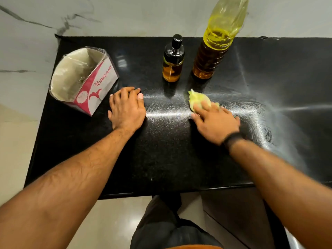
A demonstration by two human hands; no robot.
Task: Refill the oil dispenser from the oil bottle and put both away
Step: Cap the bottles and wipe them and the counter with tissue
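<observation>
Countertop of black speckled polished stone [161, 159] carries all items in the head view. Small clear glass oil dispenser with a black pump cap [173, 59] stands upright at the rear centre, long axis vertical, cap pointing up and leaning slightly away from the camera; amber oil fills roughly its lower half. Tall clear ribbed plastic oil bottle [213, 51] stands upright just beside the dispenser on its right, not touching it, long axis vertical, with its upper end running out of the top of the frame; dark amber oil fills the lower part and yellow oil shows above. Both vessels stand well behind the hands.

Left hand [126, 108] lies palm down on the countertop, fingers straight and pressed together, holding nothing, near the front corner of a white and red open-topped cardboard napkin box wrapped in clear film [84, 79]. The box sits at the left of the countertop, its opening facing up.

Right hand [215, 121] presses a crumpled pale yellow-green cloth [198, 99] flat against the countertop with extended fingers; the hand is motion-blurred. A black band [233, 139] circles the right wrist. Pale curved streaks [251, 112] mark the stone around and to the right of the cloth
</observation>
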